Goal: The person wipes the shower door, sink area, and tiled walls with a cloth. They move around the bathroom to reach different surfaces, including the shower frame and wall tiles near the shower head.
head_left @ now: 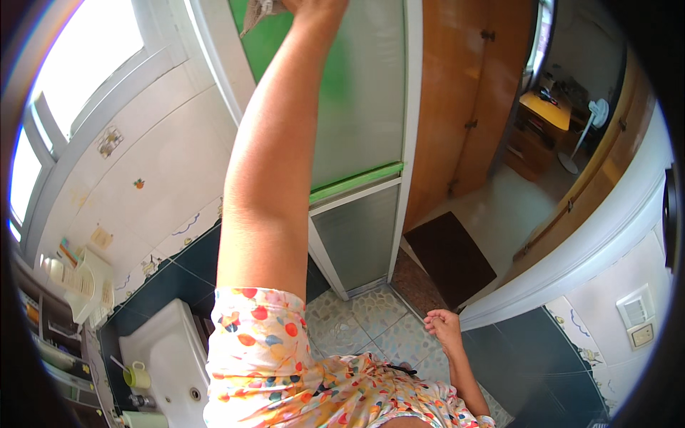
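My left arm stretches up across the view, in a short sleeve with a colourful dotted print. At the top edge, my left hand [308,6], partly cut off, is closed on a greyish-brown cloth [261,11]. The cloth is at the upper part of a white-framed door with a frosted panel [364,93], which has green areas and a green strip [357,182] along its lower edge. Low on the right, my right hand [445,328] hangs beside the doorway, fingers loosely bent and apart, holding nothing I can see.
A white washbasin [171,357] with a light green mug [138,375] stands lower left, near a wall holder [93,285] with toiletries. Beyond the doorway are a dark mat [451,258], wooden cupboard doors [464,85] and a white fan [598,114]. A wall switch [636,314] is at right.
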Demonstrator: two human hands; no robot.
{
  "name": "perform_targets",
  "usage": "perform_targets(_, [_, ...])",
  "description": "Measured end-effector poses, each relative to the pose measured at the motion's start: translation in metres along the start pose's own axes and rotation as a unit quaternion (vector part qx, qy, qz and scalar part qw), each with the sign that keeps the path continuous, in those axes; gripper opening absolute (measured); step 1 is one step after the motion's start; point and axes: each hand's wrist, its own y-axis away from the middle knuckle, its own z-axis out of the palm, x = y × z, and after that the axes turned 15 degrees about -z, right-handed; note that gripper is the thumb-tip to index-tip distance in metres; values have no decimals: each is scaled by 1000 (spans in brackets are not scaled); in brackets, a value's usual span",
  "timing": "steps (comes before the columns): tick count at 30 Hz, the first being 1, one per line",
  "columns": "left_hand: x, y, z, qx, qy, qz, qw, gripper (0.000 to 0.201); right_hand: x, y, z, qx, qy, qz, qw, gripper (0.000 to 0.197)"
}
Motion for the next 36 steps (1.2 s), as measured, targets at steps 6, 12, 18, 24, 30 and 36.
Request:
perform_targets(6, [20, 151, 13, -77, -63, 211, 972, 38, 24, 8, -6, 31, -19, 32, 999, 18])
perform_targets(12, [-48, 345, -34, -328, 116, 338, 874, 39, 27, 11, -3, 32, -3, 38, 999, 17])
perform_targets(18, [-18, 291, -21, -366, 206, 371, 828, 34, 42, 26, -24, 71, 10, 54, 996, 18])
perform_targets(24, [72, 67, 6, -99, 196, 216, 951, 32, 51, 35, -41, 111, -5, 46, 993, 21])
perform_targets(30, [74, 49, 58, -19, 114, 174, 978, 33, 49, 37, -32, 134, -13, 44, 990, 22])
perform_targets(36, [49, 169, 47, -133, 147, 234, 952, 29, 54, 40, -36, 132, -2, 68, 989, 21])
